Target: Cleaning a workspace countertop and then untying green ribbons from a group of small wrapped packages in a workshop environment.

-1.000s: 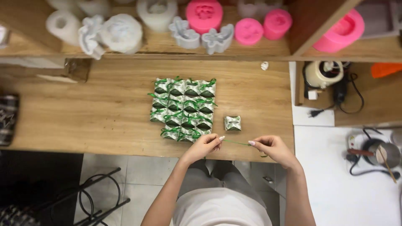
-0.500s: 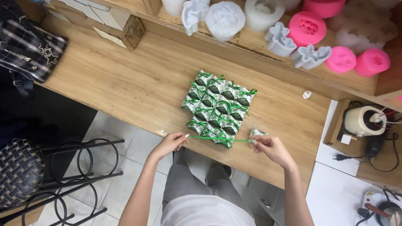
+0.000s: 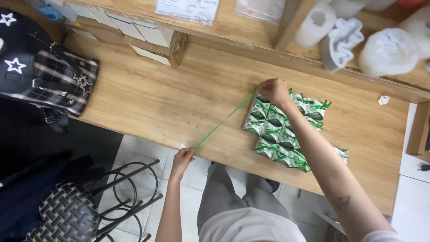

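A thin green ribbon (image 3: 224, 120) is stretched taut over the wooden table (image 3: 170, 98). My left hand (image 3: 182, 157) pinches its near end at the table's front edge. My right hand (image 3: 273, 91) grips the far end, reaching across to the far left corner of a square block of green-and-white wrapped packets (image 3: 286, 130). My right forearm lies over the middle of that block and hides part of it. Green ribbon strands run across the packets.
A dark plaid bag with white stars (image 3: 45, 76) sits at the table's left end. White boxes (image 3: 148, 42) stand by the shelf. White moulds (image 3: 349, 36) rest on the shelf at the back right. Below the table are a woven stool (image 3: 67, 215) and black metal rings (image 3: 130, 192).
My hands have drawn far apart, the ribbon pulled long and taut. My right hand went from the near edge to the block's far corner; my left hand shifted left along the front edge. The view swung left.
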